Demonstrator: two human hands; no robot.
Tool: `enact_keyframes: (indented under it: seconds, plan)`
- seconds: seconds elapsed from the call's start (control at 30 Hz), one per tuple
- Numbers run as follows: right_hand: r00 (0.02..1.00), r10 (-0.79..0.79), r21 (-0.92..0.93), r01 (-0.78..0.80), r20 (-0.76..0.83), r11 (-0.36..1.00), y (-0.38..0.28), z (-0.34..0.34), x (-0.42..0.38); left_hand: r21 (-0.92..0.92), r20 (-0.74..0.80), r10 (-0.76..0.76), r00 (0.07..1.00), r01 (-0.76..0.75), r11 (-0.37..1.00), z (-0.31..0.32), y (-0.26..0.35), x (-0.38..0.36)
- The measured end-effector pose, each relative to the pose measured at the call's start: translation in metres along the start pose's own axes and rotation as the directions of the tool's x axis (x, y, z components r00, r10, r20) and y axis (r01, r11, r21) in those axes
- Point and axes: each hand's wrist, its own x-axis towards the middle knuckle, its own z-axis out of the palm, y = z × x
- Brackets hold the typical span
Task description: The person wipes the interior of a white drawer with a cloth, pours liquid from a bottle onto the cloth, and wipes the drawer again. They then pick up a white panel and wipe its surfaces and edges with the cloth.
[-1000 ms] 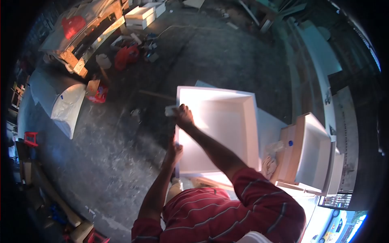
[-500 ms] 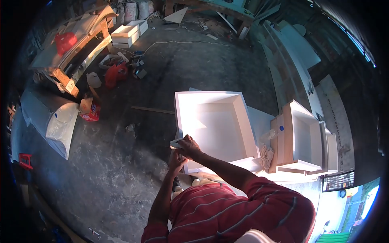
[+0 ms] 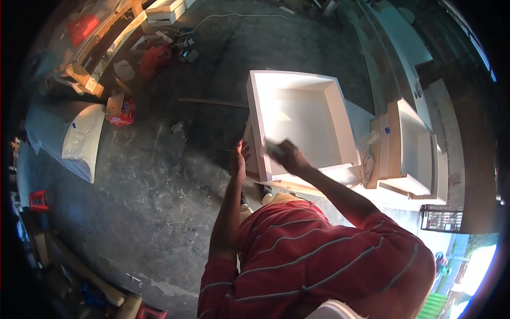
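A white open box, like a drawer (image 3: 300, 117), lies with its open side up in front of me. My right hand (image 3: 287, 155) is closed round a small pale object (image 3: 273, 149), blurred by motion, over the box's near left edge. Just left of the box, my left hand (image 3: 240, 157) is raised with its fingers apart and holds nothing. Whether it touches the box's outer side I cannot tell.
At the right stand more white boxes (image 3: 411, 149), with a crumpled cloth (image 3: 365, 167) beside them. A wooden bench (image 3: 85, 77), a red carton (image 3: 121, 110) and a plastic-covered piece (image 3: 79, 141) are at the left. A thin strip (image 3: 212, 102) lies on the floor.
My hands, together at the box's left corner before, are now apart: the right one is over the box edge with the pale object, the left one open. The view has shifted downward.
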Motion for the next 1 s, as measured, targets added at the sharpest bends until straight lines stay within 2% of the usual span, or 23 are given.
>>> enact_keyframes:
  seconds: [0.03, 0.1, 0.17, 0.2, 0.23, 0.27, 0.3, 0.37, 0.4, 0.43, 0.47, 0.5, 0.53, 0.57, 0.63, 0.67, 0.7, 0.73, 0.77, 0.8, 0.83, 0.93, 1.0]
  plan:
    - [0.984, -0.141, -0.091, 0.131, -0.109, 0.987, -0.001, -0.003, 0.012, -0.025, -0.033, 0.008, 0.999, -0.009, 1.000, 0.002, -0.001, 0.001]
    - [0.908, -0.401, -0.591, 0.257, -0.123, 0.764, 0.022, 0.027, 0.028, -0.035, -0.063, 0.016, 0.998, -0.019, 0.999, -0.006, -0.021, 0.017]
    - [0.992, -0.116, -0.070, 0.113, -0.043, 0.991, 0.022, 0.066, 0.011, -0.205, 0.060, 0.223, 0.973, -0.206, 0.957, -0.032, -0.071, 0.056]
    - [0.980, -0.174, -0.130, 0.161, -0.096, 0.978, 0.025, 0.079, -0.003, -0.103, 0.029, 0.057, 0.998, -0.053, 0.993, -0.010, -0.037, 0.022]
    - [0.917, -0.388, -0.424, 0.390, 0.096, 0.818, 0.021, 0.073, -0.011, -0.087, 0.030, 0.051, 0.998, -0.048, 0.995, -0.002, -0.024, 0.017]
    - [0.966, -0.259, -0.125, 0.258, 0.007, 0.958, 0.016, 0.071, -0.024, -0.064, -0.020, -0.026, 0.999, 0.025, 0.998, 0.003, -0.018, 0.019]
    - [0.994, -0.105, 0.200, 0.109, -0.029, 0.974, 0.015, 0.069, -0.035, -0.047, -0.078, -0.103, 0.992, 0.099, 0.994, 0.008, -0.013, 0.020]
    - [0.947, -0.244, 0.335, 0.165, 0.209, 0.927, 0.073, 0.079, -0.038, -0.046, -0.123, -0.078, 0.989, 0.073, 0.996, 0.016, -0.012, 0.032]
    - [0.976, -0.177, 0.343, 0.125, 0.126, 0.931, 0.068, 0.060, -0.036, 0.151, -0.101, 0.046, 0.994, -0.031, 0.988, 0.020, -0.011, 0.037]
    - [0.981, 0.107, 0.438, -0.169, 0.162, 0.883, 0.052, 0.033, -0.028, 0.339, -0.051, 0.163, 0.985, -0.136, 0.931, 0.025, -0.008, 0.043]
    - [0.933, 0.303, 0.878, -0.304, 0.195, 0.370, 0.106, 0.066, -0.025, 0.356, -0.061, 0.153, 0.986, -0.122, 0.927, 0.032, -0.002, 0.048]
    - [0.931, 0.355, 0.331, -0.361, 0.083, 0.872, 0.081, 0.014, -0.005, 0.406, 0.046, 0.173, 0.984, -0.176, 0.897, 0.041, 0.006, 0.053]
    - [0.952, 0.237, 0.045, -0.233, -0.193, 0.971, 0.116, 0.034, 0.003, 0.448, 0.153, 0.184, 0.971, -0.234, 0.863, 0.049, 0.012, 0.053]
    - [0.971, 0.151, 0.093, -0.136, -0.187, 0.986, 0.115, 0.025, 0.015, 0.463, 0.145, 0.175, 0.974, -0.223, 0.858, 0.058, 0.009, 0.048]
    - [0.999, 0.044, -0.066, -0.043, 0.020, 0.997, 0.146, 0.076, 0.021, 0.797, 0.150, 0.591, 0.792, -0.451, 0.402, 0.073, 0.001, 0.039]
    - [0.993, -0.013, -0.121, 0.027, 0.117, 0.992, 0.137, 0.082, 0.022, 0.836, 0.163, 0.582, 0.796, -0.425, 0.348, 0.068, -0.004, 0.042]
    - [0.974, -0.068, -0.169, 0.106, 0.214, 0.980, 0.129, 0.088, 0.024, 0.845, 0.161, 0.576, 0.802, -0.414, 0.340, 0.064, -0.012, 0.043]
    - [0.960, -0.212, -0.201, 0.248, 0.184, 0.948, 0.135, 0.097, 0.034, 0.637, 0.086, 0.507, 0.858, -0.439, 0.634, 0.064, -0.016, 0.043]
    - [0.958, -0.215, -0.179, 0.249, 0.189, 0.952, 0.137, 0.099, 0.049, 0.351, 0.036, 0.412, 0.911, -0.397, 0.848, 0.061, -0.020, 0.041]
    - [0.973, -0.193, -0.202, 0.216, 0.129, 0.955, 0.140, 0.102, 0.070, 0.372, 0.021, 0.404, 0.914, -0.382, 0.846, 0.058, -0.022, 0.039]
    - [0.983, -0.172, -0.220, 0.183, 0.068, 0.958, 0.142, 0.103, 0.093, 0.510, 0.038, 0.412, 0.910, -0.372, 0.776, 0.054, -0.022, 0.037]
    - [0.997, -0.040, -0.217, 0.026, -0.063, 0.976, 0.145, 0.090, 0.173, 0.812, 0.120, 0.404, 0.907, -0.324, 0.486, 0.054, -0.001, 0.028]
    - [0.996, 0.003, -0.235, -0.024, -0.088, 0.972, 0.146, 0.084, 0.218, 0.821, 0.090, 0.371, 0.924, -0.280, 0.498, 0.060, 0.013, 0.020]
